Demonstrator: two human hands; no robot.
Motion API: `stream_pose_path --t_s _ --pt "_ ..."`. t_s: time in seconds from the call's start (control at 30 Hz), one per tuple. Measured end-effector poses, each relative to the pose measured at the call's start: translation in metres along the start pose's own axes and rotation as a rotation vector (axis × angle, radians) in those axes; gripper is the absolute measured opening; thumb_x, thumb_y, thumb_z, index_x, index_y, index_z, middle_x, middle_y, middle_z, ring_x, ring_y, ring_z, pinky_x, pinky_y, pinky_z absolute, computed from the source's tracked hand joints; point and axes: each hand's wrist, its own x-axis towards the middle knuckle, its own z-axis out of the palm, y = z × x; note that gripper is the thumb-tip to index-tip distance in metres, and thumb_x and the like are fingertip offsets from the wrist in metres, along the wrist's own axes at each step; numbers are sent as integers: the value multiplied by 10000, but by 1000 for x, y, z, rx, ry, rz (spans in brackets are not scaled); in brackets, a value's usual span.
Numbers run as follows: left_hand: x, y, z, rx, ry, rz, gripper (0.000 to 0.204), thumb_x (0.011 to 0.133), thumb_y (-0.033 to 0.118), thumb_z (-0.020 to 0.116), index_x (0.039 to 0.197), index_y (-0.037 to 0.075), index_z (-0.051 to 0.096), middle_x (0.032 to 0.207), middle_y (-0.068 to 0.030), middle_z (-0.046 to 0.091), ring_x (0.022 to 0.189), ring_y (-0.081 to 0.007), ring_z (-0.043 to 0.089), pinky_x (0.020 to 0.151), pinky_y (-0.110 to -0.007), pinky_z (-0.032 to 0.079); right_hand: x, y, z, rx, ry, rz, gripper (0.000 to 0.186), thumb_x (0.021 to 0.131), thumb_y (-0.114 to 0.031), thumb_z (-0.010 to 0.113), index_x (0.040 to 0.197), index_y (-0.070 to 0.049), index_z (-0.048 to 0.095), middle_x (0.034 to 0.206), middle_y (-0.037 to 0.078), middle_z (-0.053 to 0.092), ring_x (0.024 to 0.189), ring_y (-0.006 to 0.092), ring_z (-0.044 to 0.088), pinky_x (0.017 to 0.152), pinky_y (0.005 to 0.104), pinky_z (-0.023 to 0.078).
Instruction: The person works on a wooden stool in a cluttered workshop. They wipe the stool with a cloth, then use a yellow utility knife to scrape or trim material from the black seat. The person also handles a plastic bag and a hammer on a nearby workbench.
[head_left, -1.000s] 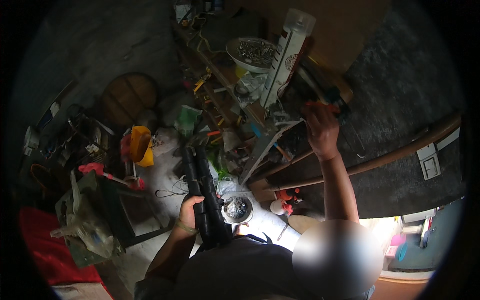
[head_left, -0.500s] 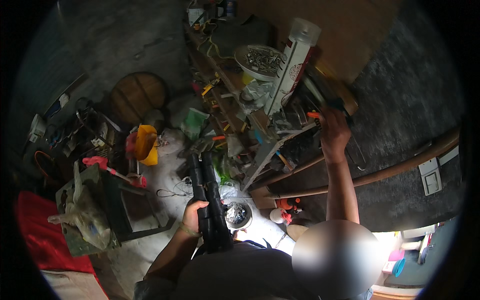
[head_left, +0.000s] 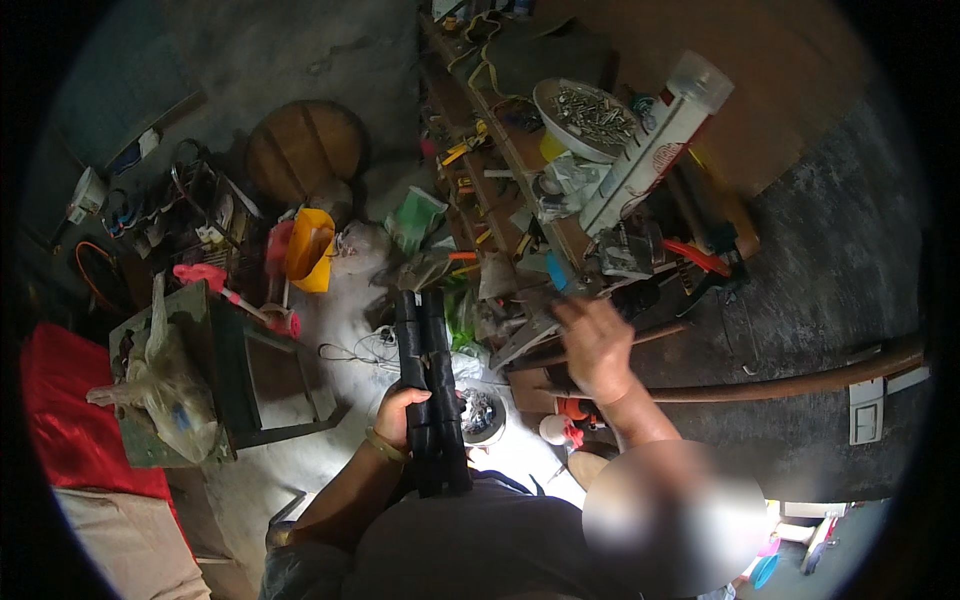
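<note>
Two black tubes (head_left: 443,390) held lengthwise in my left hand (head_left: 393,415)

The tubes lie side by side before my chest, their long axes almost parallel. They run from my shirt front (head_left: 430,545) outward, the far ends pointing away from me and leaning slightly left; whether the near ends touch the shirt cannot be told. My left fingers are closed around the pair below mid-length, the thumb laid across the left tube and most of the rest hidden behind. My right hand (head_left: 597,350), blurred, is near the front edge of the wooden shelf (head_left: 497,122), fingertips just below a blue object (head_left: 556,270); I cannot tell whether its fingers are wide or narrow, or hold anything. On the shelf, a white cylinder (head_left: 650,150) slants to the upper right, beside a bowl (head_left: 542,112) of small metal pieces (head_left: 592,115). An orange-red handle (head_left: 697,257) lies near the cylinder's lower end. Just right of the tubes, a pail (head_left: 501,432) stands on the floor (head_left: 345,345).
</note>
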Motion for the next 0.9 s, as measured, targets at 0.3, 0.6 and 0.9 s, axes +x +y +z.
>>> stream_pose_path --t_s 0.3,0.6,0.9 --pt "5 2 -54 -55 23 -22 509 746 174 513 1188 -78 492 1091 -208 605 987 -298 613 896 -386 487 -72 -41 115 105 -409 -39 340 696 -108 571 1022 -38 641 948 118 612 840 276 617 666 354 529" --pt "2 20 -79 -214 143 -40 493 701 140 570 1142 -78 528 1018 -232 632 919 -342 641 860 -425 523 -69 -22 169 -28 -461 4 369 693 -130 573 1044 -33 631 964 116 589 858 265 597 651 362 518" --pt "6 39 -96 -268 153 -78 473 699 163 584 1123 -42 540 983 -193 639 889 -324 643 823 -423 530 -52 31 210 -445 -477 44 235 718 -159 566 934 -82 621 850 63 555 810 233 580 542 338 492"
